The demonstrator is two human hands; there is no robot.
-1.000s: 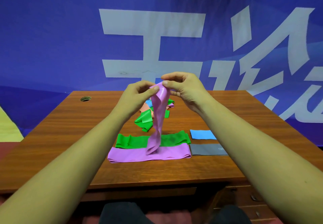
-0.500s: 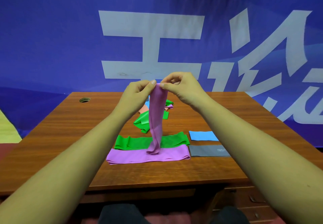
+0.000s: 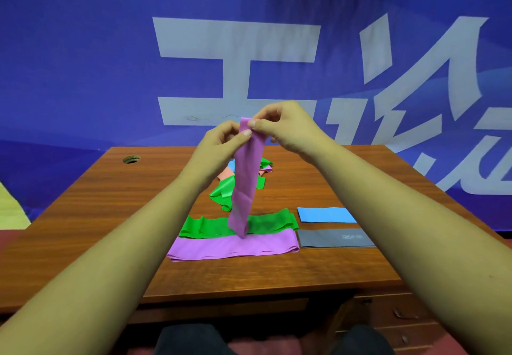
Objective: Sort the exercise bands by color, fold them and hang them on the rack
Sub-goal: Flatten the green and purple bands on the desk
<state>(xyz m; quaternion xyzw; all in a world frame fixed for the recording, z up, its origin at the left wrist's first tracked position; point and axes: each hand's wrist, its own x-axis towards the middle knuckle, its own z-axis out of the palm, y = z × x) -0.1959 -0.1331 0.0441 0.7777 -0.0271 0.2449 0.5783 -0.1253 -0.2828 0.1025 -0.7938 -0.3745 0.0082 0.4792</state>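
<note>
Blue banner cloth with big white characters (image 3: 83, 63) backs the brown wooden table (image 3: 110, 216). My left hand (image 3: 219, 144) and right hand (image 3: 285, 130), close together, each pinch the top edge of a long purple rubber exercise band (image 3: 246, 177). It hangs down over a folded purple band (image 3: 235, 246). At that one's twelve o'clock lies a folded green band (image 3: 210, 227), with a tangled heap of loose bands (image 3: 223, 192) beyond. At its three o'clock is a folded grey band (image 3: 335, 238).

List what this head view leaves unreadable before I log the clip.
- Rack: nowhere in the head view; out of frame.
- Loose pile: partly behind the held purple band and left hand; band count unclear.
- Grey band: pale print too small and blurred to read.
- Held purple band's lower tip: touching the folded purple band or hanging just above, cannot tell.
</note>
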